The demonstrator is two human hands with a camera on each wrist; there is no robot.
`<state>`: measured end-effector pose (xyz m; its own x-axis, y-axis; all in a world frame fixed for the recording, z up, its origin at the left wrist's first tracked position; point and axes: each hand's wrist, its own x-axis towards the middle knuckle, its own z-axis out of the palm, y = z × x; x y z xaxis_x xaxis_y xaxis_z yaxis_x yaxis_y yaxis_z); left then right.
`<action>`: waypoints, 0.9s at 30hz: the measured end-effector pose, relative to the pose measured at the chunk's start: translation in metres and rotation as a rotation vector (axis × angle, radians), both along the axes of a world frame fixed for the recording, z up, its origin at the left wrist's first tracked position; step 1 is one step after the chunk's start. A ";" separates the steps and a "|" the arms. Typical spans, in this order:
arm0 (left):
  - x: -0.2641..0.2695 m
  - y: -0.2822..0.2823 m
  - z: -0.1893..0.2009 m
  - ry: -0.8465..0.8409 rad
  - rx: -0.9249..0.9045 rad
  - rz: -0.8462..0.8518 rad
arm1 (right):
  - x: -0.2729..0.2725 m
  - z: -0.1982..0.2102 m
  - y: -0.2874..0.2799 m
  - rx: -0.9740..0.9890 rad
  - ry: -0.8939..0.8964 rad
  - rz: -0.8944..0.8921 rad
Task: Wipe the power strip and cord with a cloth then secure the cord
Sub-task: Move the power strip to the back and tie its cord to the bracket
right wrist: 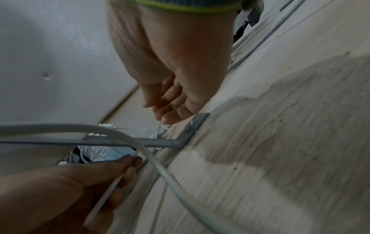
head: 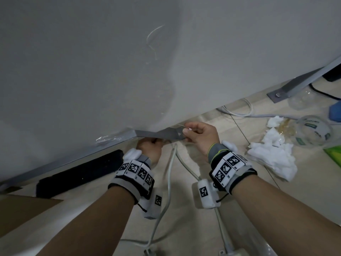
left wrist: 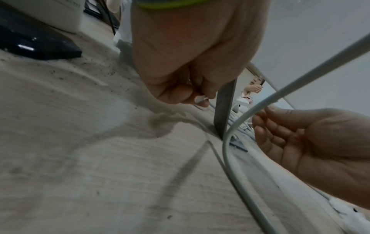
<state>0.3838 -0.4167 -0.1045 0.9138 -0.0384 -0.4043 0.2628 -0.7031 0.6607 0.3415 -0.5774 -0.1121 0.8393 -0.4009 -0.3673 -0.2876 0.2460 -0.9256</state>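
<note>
The cord [head: 170,167] is pale grey-white, the bracket [head: 158,134] flat grey, the tissues [head: 273,154] white. Both wristbands [head: 137,172] carry black-and-white square codes. The floor [head: 230,130] is pale beige with a faint grain.

Two hands [head: 149,150] [head: 201,137], two metal brackets [head: 160,134] [head: 295,84], one crumpled cloth [head: 273,154]

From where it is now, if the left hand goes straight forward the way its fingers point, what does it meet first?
Probably the grey metal bracket: the left hand, already holding the white cord, points at it from close by. Depth is unclear; the cord may touch the bracket first.
</note>
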 end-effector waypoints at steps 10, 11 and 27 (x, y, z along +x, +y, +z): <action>-0.004 0.002 0.003 0.107 -0.198 0.112 | 0.003 0.006 -0.002 -0.001 0.057 -0.003; -0.005 0.002 0.002 0.115 -0.200 0.088 | 0.003 0.006 -0.002 -0.010 0.073 0.019; -0.002 -0.003 -0.017 0.457 -0.662 0.279 | -0.002 0.010 0.010 0.163 0.284 0.265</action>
<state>0.3816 -0.4198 -0.1215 0.6778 -0.1947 -0.7090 0.7098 -0.0785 0.7000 0.3396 -0.5674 -0.1020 0.7620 -0.1023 -0.6395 -0.5984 0.2662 -0.7557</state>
